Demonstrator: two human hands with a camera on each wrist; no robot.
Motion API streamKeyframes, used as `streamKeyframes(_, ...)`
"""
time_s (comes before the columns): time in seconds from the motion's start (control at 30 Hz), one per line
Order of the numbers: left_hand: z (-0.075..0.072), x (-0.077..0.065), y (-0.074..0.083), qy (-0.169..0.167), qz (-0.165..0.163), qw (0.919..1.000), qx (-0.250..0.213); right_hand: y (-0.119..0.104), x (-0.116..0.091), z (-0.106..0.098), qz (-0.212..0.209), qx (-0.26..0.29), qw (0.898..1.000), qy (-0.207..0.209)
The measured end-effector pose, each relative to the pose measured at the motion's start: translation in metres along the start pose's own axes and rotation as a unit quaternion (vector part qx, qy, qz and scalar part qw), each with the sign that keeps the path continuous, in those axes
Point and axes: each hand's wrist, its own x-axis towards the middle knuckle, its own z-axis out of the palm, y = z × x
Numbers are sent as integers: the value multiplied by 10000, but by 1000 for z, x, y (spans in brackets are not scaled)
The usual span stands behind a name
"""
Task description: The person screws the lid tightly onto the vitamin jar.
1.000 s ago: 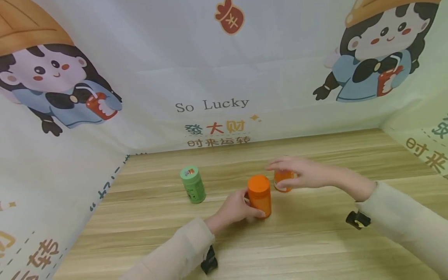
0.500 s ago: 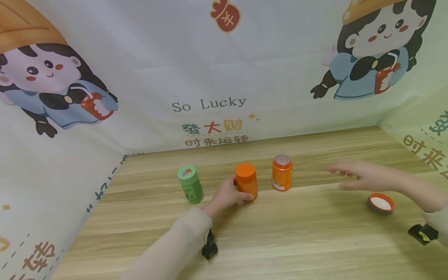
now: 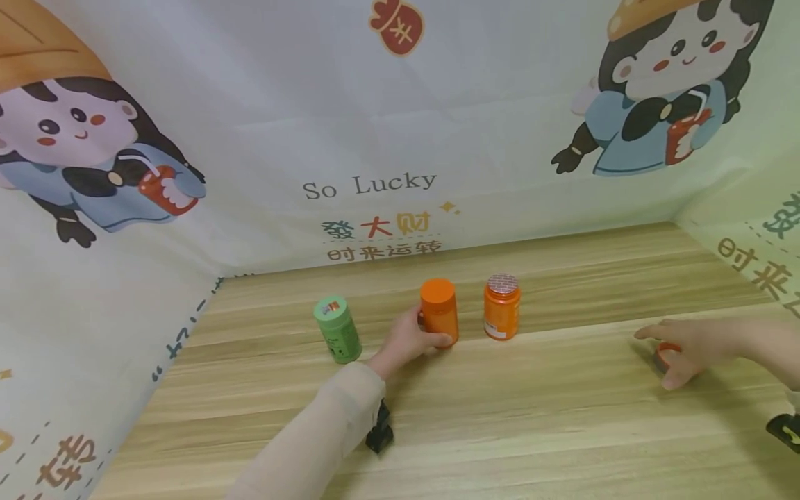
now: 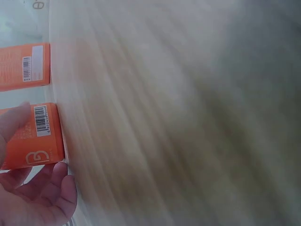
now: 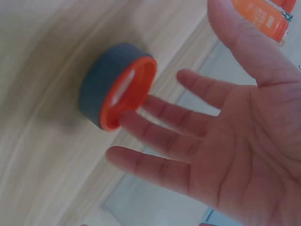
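My left hand [image 3: 405, 342] holds an orange bottle [image 3: 441, 323] with an orange cap, low down on its body; it stands upright on the table. In the left wrist view the thumb lies across one side of this bottle [image 4: 42, 148] and the fingers curl at the other. Just right of it stands a second orange bottle [image 3: 502, 316], uncapped, its mouth covered by a patterned seal. My right hand [image 3: 696, 347] hovers with spread fingers over a dark lid [image 5: 106, 87] with an orange inside, lying inside-up. Whether a fingertip touches the lid I cannot tell.
A green bottle [image 3: 340, 337] with a light green cap stands left of my left hand. Printed cloth walls [image 3: 269, 139] enclose the wooden table [image 3: 531, 430] at the back and both sides.
My right hand moved from the uncapped orange bottle rightward to the lid. My left hand shifted the capped bottle left and away from me, leaving it beside the other.
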Motion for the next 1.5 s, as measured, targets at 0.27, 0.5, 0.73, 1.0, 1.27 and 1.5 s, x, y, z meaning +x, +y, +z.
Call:
streamKeyframes(0.27, -18, -5, 8, -51, -305, 9987, -399, 6, 2, 14, -168, -236, 9988, 391)
streamKeyframes(0.5, -37, -14, 48, 601, 427, 9970, -218, 15, -2, 18, -377, -432, 9948, 841)
streamKeyframes(0.73, -16, -22, 84, 1060, 1764, 9786, 48, 21, -6, 15, -273, -574, 9935, 944)
streamKeyframes(1.0, 32, -18, 95, 351, 698, 9948, -660, 29, -9, 14, -18, -100, 9974, 715)
streamKeyframes(1.27, 68, -2, 80, 511, -284, 9929, -1035, 36, -5, 15, -48, -353, 9957, 855)
streamKeyframes(1.5, 85, 10, 72, 735, -511, 9911, -982, 36, -3, 15, -134, -507, 9946, 899)
